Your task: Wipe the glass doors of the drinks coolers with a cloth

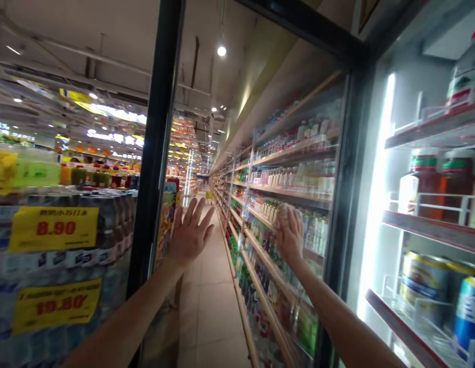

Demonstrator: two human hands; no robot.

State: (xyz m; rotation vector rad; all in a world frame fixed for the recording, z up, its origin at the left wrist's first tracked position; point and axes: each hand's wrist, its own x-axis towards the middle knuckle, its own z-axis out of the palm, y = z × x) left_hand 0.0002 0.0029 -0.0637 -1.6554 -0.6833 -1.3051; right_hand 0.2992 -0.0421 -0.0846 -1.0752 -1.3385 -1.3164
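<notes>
A glass door (237, 133) in a black frame stands swung out in front of me, beside the lit cooler on the right. My left hand (191, 230) is at the glass with its fingers spread and holds nothing. Further right, my right hand (293, 237) presses a pale, crumpled cloth (284, 213) to the pane. The fingers lie over the cloth and hide part of it. Bottles on shelves and a long aisle appear in or through the glass.
On the right, lit cooler shelves (432, 230) carry bottles and cans (425, 276). To the left, stacked drink packs (115, 230) bear yellow price signs (53, 228). The door's black edge (155, 153) rises between the packs and the pane. Pale floor tiles (207, 306) show below.
</notes>
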